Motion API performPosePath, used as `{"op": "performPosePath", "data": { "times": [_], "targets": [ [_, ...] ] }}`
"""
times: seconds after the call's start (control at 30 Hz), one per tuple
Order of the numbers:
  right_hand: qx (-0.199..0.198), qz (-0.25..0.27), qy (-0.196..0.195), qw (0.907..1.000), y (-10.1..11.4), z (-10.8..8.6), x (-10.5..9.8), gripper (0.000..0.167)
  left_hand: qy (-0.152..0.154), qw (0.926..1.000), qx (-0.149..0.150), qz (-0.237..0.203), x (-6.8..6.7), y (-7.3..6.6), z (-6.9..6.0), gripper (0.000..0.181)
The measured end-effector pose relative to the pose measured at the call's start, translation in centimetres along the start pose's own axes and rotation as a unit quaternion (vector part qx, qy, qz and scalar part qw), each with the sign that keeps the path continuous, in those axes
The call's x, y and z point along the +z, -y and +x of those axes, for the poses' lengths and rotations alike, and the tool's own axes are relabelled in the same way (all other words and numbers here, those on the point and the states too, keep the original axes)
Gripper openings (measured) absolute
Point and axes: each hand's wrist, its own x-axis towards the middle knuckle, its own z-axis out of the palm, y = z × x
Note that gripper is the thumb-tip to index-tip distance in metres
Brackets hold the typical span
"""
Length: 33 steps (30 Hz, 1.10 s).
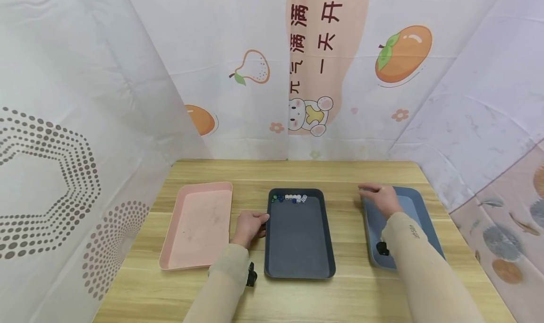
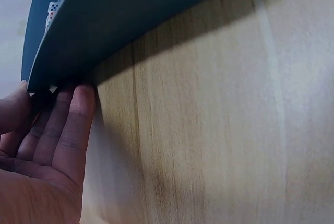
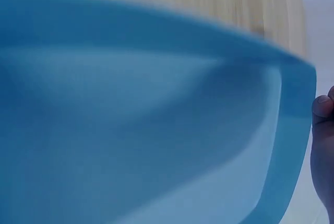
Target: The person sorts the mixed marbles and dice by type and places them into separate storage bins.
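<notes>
My left hand (image 1: 250,226) pinches the left rim of the dark grey tray (image 1: 299,238). In the left wrist view the thumb is at the rim and the fingers (image 2: 78,114) reach under the tray's side. Small dice (image 1: 293,197), white, blue and green, lie bunched along that tray's far end; a few white dice (image 2: 52,12) show past the rim in the left wrist view. At the far left corner of the blue tray (image 1: 410,200) is my right hand (image 1: 381,198), with nothing seen in its fingers. The right wrist view shows only part of that hand beside the rim.
A pink tray (image 1: 199,224) lies on the wooden table (image 1: 297,304), left of the dark grey one. White printed curtains (image 1: 238,115) hang behind the table and on both sides.
</notes>
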Motion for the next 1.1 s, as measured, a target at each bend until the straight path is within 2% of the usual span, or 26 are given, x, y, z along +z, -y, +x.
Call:
{"op": "performPosePath", "data": {
  "times": [0.33, 0.5, 0.7, 0.93, 1.1],
  "targets": [
    [0.031, -0.029, -0.022, 0.9989, -2.7, -0.8, -2.4, 0.049, 0.004, 0.9999, -0.011, 0.005, -0.2, -0.2, 0.2, 0.025],
    [0.042, -0.036, -0.023, 0.9982, -3.7, -1.0, -2.9, 0.048, 0.004, 1.0000, -0.006, 0.004, -0.1, 0.0, 0.1, 0.024],
    [0.044, -0.040, -0.025, 0.9979, -4.6, -0.7, -3.5, 0.048, 0.007, 1.0000, -0.003, -0.004, 0.0, 0.1, 0.1, 0.025],
    [0.075, -0.044, -0.017, 0.9960, -5.9, -0.4, -3.6, 0.049, 0.006, 0.9999, -0.011, 0.000, -0.1, 0.0, 0.1, 0.026],
    [0.059, -0.052, -0.028, 0.9966, -6.6, -0.4, -3.2, 0.046, 0.005, 0.9999, -0.012, 0.002, -0.2, 0.1, 0.3, 0.025]
  ]
}}
